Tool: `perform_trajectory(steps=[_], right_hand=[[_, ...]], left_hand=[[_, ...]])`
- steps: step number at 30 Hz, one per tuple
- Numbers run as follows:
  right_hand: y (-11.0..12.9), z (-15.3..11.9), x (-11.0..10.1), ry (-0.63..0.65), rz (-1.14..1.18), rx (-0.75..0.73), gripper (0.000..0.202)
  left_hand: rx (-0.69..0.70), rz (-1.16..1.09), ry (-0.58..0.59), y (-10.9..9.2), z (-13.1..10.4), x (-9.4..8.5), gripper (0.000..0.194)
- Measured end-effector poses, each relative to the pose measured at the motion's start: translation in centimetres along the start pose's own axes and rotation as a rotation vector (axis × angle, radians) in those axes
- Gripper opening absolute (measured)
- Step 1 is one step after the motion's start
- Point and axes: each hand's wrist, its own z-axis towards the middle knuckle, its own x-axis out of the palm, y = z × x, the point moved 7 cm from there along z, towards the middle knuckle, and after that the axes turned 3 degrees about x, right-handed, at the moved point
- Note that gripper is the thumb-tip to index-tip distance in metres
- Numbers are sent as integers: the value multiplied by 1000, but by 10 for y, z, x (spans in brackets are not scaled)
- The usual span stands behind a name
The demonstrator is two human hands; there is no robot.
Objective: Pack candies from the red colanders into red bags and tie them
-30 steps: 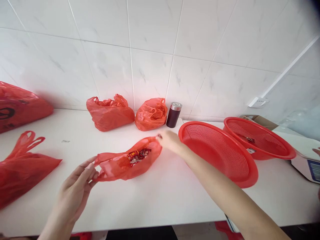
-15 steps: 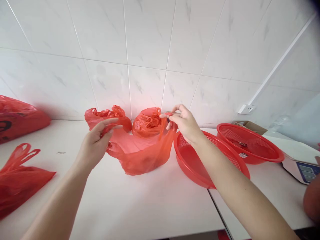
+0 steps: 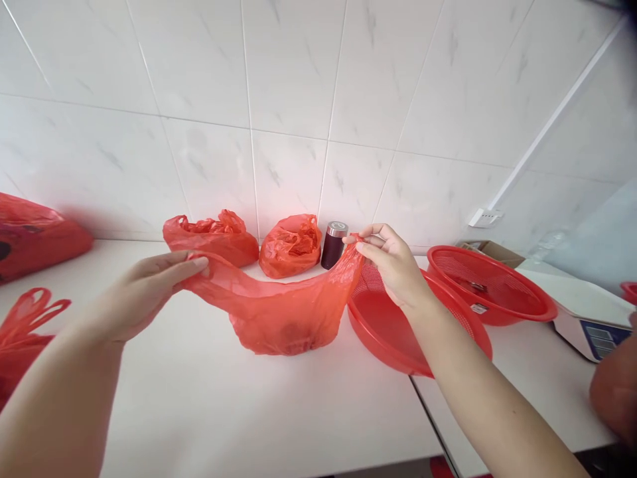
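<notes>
Hands, red bag between

Red plastic bag: thin, wrinkled, partly see-through. Top stretched wide, one end pinched in left hand, other end, bunched, in right hand. Rim sags between. Body droops rounded below, dark patches showing near bottom; contents unclear. Bag in front of dark flask, mostly to its left.

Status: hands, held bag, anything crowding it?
Left hand pinching one end of the red plastic bag, right hand the other. Bag stretched between them, dark shapes showing through low down. Nearer perforated red basket close at right.
</notes>
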Motion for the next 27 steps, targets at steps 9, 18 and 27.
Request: perform_trajectory(steps=[9, 18, 27], right_hand=[[49, 17, 43, 347, -374, -163, 7], [61, 9, 105, 488, -225, -299, 20], [-3, 3, 79, 307, -152, -149, 6]], left_hand=[[-7, -233, 464, -45, 5, 89, 15], [-128, 139, 751, -33, -12, 147, 35], [-255, -40, 759, -13, -11, 134, 41]])
